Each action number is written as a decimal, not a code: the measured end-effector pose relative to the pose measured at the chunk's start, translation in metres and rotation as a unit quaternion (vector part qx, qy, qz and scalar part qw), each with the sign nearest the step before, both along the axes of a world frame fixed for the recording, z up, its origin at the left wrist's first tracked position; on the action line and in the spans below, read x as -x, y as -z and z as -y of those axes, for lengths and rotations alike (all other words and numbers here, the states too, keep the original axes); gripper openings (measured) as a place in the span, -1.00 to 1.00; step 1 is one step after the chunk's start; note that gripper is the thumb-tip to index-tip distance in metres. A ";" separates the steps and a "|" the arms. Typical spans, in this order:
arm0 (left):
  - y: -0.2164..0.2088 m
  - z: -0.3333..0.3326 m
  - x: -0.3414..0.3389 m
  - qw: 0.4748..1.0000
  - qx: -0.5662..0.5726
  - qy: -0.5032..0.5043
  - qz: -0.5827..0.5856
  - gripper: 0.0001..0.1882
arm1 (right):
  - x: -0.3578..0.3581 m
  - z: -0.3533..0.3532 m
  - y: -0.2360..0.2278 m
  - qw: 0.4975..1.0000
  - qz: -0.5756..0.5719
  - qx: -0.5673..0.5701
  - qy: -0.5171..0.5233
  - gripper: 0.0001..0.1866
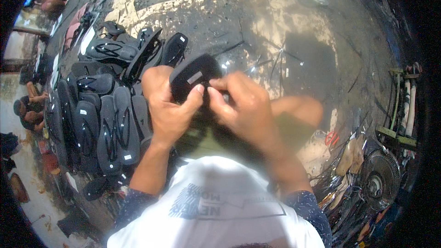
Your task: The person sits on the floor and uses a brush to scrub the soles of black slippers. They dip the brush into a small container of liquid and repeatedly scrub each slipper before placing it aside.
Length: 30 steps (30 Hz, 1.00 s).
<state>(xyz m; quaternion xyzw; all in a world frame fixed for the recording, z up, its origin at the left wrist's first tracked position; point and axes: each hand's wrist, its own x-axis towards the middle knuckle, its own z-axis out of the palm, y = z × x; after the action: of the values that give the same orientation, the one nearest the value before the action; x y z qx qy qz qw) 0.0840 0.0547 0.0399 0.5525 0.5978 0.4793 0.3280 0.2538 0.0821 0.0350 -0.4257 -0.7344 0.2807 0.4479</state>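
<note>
My left hand (167, 103) grips a black flip-flop (198, 68) in front of my body, thumb pressed on its near side. A small pale label shows on the flip-flop's surface. Right beside it, my right hand (243, 105) has thumb and forefinger pinched together at the flip-flop's near right edge. Whatever sits between those fingertips is too small and dark to make out. Close to my left arm lies a large heap of black flip-flops (121, 119), many with shiny straps and small white labels.
Dark floor with pale worn patches (308, 23) stretches ahead, strewn with thin strips and scraps. At the right are red-handled scissors (331, 138), a round fan (379, 181) and a green wooden frame (397, 135). Another person (30, 108) sits at the far left.
</note>
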 end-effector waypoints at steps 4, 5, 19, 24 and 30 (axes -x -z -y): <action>0.013 0.001 0.001 1.000 -0.025 0.003 -0.009 -0.66 | 0.001 0.004 -0.008 0.998 0.039 -0.039 0.003 -0.83; 0.015 -0.001 0.000 0.999 -0.049 0.007 -0.010 -0.64 | 0.001 0.003 -0.008 0.998 0.041 -0.041 0.003 -0.82; 0.021 -0.002 -0.013 0.986 -0.051 0.113 -0.111 -0.44 | -0.009 -0.007 0.030 0.997 -0.016 0.047 0.062 -0.82; 0.019 -0.005 -0.027 0.984 -0.051 0.105 -0.132 -0.36 | -0.013 -0.019 0.032 0.998 0.011 -0.050 0.030 -0.86; 0.045 -0.019 -0.025 0.988 -0.022 0.136 -0.065 -0.41 | -0.024 -0.017 0.049 0.998 0.054 -0.013 0.020 -0.86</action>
<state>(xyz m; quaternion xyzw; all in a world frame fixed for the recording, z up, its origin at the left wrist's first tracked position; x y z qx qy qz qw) 0.1091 0.0738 -0.0047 0.6656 0.5263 0.4066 0.3386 0.2779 0.0990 -0.0140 -0.4493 -0.7522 0.2387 0.4187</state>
